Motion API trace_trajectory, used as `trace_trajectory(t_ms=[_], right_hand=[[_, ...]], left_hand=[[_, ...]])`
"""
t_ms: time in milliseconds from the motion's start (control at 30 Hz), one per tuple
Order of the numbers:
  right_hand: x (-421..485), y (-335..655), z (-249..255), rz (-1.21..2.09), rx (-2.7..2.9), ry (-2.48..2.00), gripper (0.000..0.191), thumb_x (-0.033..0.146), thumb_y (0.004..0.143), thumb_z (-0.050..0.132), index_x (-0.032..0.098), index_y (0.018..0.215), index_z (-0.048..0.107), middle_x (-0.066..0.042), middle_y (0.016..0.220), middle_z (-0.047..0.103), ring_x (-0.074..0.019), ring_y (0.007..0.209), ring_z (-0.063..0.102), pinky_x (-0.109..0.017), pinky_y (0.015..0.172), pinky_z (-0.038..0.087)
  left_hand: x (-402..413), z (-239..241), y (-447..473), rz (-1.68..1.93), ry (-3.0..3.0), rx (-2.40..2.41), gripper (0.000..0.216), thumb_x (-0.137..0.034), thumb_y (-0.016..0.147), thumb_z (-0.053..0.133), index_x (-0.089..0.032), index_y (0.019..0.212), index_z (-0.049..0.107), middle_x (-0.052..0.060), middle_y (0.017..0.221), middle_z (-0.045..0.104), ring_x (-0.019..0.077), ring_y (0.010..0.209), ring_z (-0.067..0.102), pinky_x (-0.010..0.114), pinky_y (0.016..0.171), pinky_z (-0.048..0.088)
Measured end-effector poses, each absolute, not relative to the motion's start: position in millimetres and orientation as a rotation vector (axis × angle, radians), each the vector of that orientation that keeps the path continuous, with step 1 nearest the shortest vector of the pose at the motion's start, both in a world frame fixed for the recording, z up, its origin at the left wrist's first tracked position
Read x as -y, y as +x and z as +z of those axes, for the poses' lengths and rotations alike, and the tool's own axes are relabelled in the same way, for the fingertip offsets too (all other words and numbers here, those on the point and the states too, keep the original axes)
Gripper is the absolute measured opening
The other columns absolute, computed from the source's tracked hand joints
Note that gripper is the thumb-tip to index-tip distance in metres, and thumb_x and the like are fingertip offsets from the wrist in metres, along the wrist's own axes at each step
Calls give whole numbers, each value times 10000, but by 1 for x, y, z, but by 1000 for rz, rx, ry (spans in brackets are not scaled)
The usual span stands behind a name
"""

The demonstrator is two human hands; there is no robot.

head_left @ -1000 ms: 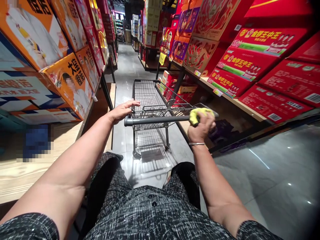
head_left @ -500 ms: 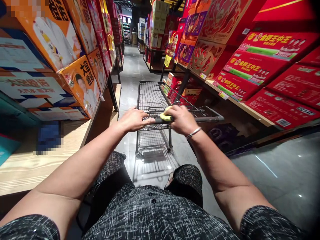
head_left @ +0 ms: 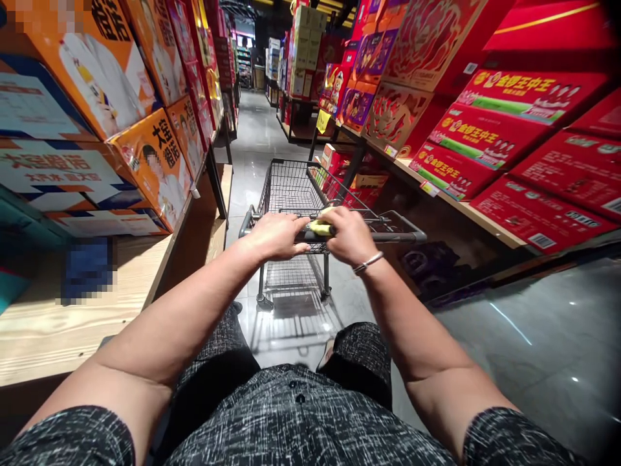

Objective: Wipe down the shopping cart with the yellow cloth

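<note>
One yellow cloth (head_left: 319, 227) in my right grip (head_left: 350, 233), fingers clamped round it; it sits on the bar (head_left: 392, 237) of the cart (head_left: 288, 184), abt midway along. My left grip (head_left: 279, 236) is clamped on the bar too, left of the cloth, thumb on the near side & fingers over the far side. Its fingertips are right next to the cloth; can't tell if they touch. Bar runs on past both grips, left & right. Bracelet (head_left: 369, 261) on my right wrist.

Cart = dark wire basket on the far side of the bar, legs & wheels (head_left: 264, 303) below, standing on the shiny floor (head_left: 490, 336) w/ a wire shadow under it.

Left: wood shelf (head_left: 130, 275) w/ stacked orange boxes (head_left: 138, 158) & a blurred blue item (head_left: 87, 268) on the near side of them. Right: another shelf (head_left: 478, 218) w/ red boxes (head_left: 514, 133) (yellow print, green stripe), price tag (head_left: 429, 188) on its edge. Farther along, gold boxes (head_left: 395, 113), then a yellow sign (head_left: 323, 122). Far end: more stacks both sides, dim bkgd. Near: my blk/white flecked shirt (head_left: 291, 424), short sleeves, bare forearms.
</note>
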State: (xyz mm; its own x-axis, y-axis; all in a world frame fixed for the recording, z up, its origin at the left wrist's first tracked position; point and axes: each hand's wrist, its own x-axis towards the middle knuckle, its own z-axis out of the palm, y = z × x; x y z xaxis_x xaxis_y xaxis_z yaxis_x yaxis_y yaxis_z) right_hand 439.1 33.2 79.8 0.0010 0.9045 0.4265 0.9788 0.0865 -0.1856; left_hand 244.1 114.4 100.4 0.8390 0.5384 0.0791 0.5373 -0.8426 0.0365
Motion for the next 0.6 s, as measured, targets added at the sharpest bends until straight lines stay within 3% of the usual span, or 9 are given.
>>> trace_trajectory(t_ms=[133, 300, 433, 600], right_hand=[[-41, 427, 77, -126, 2087, -1502, 438, 73, 768, 615, 253, 1153, 721, -76, 1306, 676, -261, 1251, 570, -438, 1042, 424], [-6, 511, 79, -92, 1982, -1663, 393, 122, 749, 611, 272, 1078, 765, -46, 1216, 723, -251, 1146, 632, -434, 1008, 467], [16, 567, 90, -100, 1836, -1984, 352, 171, 707, 611, 285, 989, 787, -37, 1114, 734, -255, 1029, 660, -428, 967, 514], [-20, 567, 99, -251, 1628, -2051, 447, 199, 738, 625, 265, 1161, 753, -67, 1238, 687, -275, 1135, 639, -412, 1018, 516]], left_hand=[[-118, 86, 240, 117, 2954, -1011, 616, -651, 958, 555, -236, 1413, 545, 108, 1290, 717, 325, 1083, 705, 380, 791, 505], [-134, 76, 219, 167, 3045, -1063, 678, -734, 979, 427, -267, 1460, 532, 96, 1322, 702, 313, 1119, 694, 360, 785, 491], [-140, 74, 214, 193, 3113, -1047, 622, -673, 1030, 360, -305, 1506, 514, 89, 1239, 724, 304, 1090, 691, 365, 806, 472], [-140, 68, 215, 314, 3165, -870, 468, -559, 1063, 391, -335, 1416, 601, 41, 1128, 754, 252, 1045, 682, 359, 841, 442]])
